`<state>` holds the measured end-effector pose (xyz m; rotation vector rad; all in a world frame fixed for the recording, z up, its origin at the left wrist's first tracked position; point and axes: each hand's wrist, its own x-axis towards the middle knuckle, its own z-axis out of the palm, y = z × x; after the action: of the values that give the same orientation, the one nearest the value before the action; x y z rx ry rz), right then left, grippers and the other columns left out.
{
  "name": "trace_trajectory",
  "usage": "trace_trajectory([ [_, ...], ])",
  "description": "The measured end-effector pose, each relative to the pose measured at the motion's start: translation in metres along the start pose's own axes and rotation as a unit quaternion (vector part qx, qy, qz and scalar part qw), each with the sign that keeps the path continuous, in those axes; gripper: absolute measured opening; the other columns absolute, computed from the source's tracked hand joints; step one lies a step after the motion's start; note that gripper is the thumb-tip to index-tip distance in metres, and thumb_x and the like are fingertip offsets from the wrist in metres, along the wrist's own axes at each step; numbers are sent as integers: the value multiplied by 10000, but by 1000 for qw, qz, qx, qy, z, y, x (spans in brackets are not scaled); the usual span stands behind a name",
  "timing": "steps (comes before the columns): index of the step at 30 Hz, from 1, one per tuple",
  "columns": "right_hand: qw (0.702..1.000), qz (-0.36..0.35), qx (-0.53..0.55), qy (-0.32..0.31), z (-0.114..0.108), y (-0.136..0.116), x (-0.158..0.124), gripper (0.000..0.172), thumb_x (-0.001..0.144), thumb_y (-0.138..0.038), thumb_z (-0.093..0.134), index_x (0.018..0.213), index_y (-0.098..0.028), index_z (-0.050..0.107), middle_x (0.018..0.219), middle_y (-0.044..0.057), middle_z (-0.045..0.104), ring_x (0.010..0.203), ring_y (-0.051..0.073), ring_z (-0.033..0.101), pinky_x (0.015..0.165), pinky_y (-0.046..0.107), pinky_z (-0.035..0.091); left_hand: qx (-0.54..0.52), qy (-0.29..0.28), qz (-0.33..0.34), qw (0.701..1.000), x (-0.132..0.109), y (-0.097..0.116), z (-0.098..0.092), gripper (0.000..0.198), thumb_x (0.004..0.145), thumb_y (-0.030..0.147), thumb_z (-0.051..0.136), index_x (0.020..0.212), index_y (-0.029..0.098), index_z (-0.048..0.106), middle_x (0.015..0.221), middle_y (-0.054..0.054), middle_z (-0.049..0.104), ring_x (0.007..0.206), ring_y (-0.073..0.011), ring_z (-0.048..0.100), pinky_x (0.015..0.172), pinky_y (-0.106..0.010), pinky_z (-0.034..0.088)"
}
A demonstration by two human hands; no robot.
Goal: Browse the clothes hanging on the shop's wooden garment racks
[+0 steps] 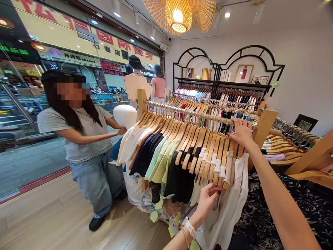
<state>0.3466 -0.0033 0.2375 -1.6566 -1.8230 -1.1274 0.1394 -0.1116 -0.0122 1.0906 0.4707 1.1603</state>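
Observation:
A wooden clothes rail carries a packed row of wooden hangers with tops and other garments. My right hand is up at the rail's right end, its fingers curled over the hooks and neck of a hanger there. Lower down, my left hand, with a white watch on its wrist, pinches the lower end of a wooden hanger. Beside it hang pale trousers; white straps wrap several nearby hangers. The fingertips of both hands are partly hidden.
A co-worker stands left, a hand on the rail's far-end clothes. Near them is a white mannequin part. Plastic-wrapped items lie beneath the rail. Another rack stands right, beside black patterned fabric.

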Motion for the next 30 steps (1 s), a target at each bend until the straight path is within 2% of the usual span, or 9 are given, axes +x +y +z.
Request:
trace_trajectory([
  [5,1000,4,1,7,-1,-1,-1,618,909,-503,507,1432,-199,387,1309,156,576,1181,348,458,1026,494,275,-11,4,-9,1000,-2,3,4,344,653,401,883,840,159,724,972,-155,786,902,-275,734,874,-386,563],
  [8,1000,6,1,3,-3,-2,-1,614,904,-494,514,1422,-184,399,1325,160,570,1186,348,457,1036,493,272,6,24,-5,1000,-5,7,7,366,701,470,847,838,158,712,845,-122,777,764,-231,718,765,-344,562],
  [11,1000,7,3,-5,-6,-3,-1,630,912,-515,506,1431,-174,397,1349,175,556,1200,362,447,1036,504,265,19,29,-28,999,-9,8,5,452,711,497,833,980,153,717,741,-86,759,655,-204,698,695,-315,530],
  [14,1000,9,1,-16,-7,-3,0,647,932,-546,482,1440,-156,395,1364,184,549,1210,366,442,1034,506,263,18,32,-43,998,-17,6,1,593,718,514,831,1148,134,680,791,-109,773,703,-226,725,733,-339,529],
  [16,1000,11,-4,-20,-7,-4,-1,656,934,-547,493,1442,-143,396,1364,181,549,1215,360,441,1041,500,262,9,35,-39,999,-21,6,-2,617,724,497,838,1185,130,657,888,-146,785,801,-250,745,812,-372,537],
  [19,1000,11,-11,-18,-9,-5,-1,663,930,-541,511,1446,-142,394,1362,177,549,1214,352,441,1053,496,258,-9,41,-29,999,-23,8,-3,586,696,436,874,1153,142,656,1024,-180,778,923,-273,743,918,-414,530],
  [23,1000,9,-10,-25,-9,-5,-1,687,924,-553,500,1461,-142,379,1376,187,527,1219,360,431,1059,513,256,-7,58,-29,998,-20,18,2,521,653,399,905,1050,153,673,1069,-186,767,984,-292,729,926,-415,536],
  [26,999,12,-7,-33,-7,-4,0,701,920,-549,483,1474,-138,361,1382,196,513,1229,374,418,1052,530,262,25,58,-56,996,-16,22,8,492,662,435,894,1023,164,698,1076,-161,767,933,-267,733,856,-364,540],
  [30,1000,10,-2,-27,-6,-3,1,704,919,-544,472,1483,-140,353,1374,198,519,1226,379,420,1047,539,268,47,23,-95,994,-8,18,14,523,667,558,860,975,153,736,1027,-146,776,851,-234,733,706,-287,505],
])
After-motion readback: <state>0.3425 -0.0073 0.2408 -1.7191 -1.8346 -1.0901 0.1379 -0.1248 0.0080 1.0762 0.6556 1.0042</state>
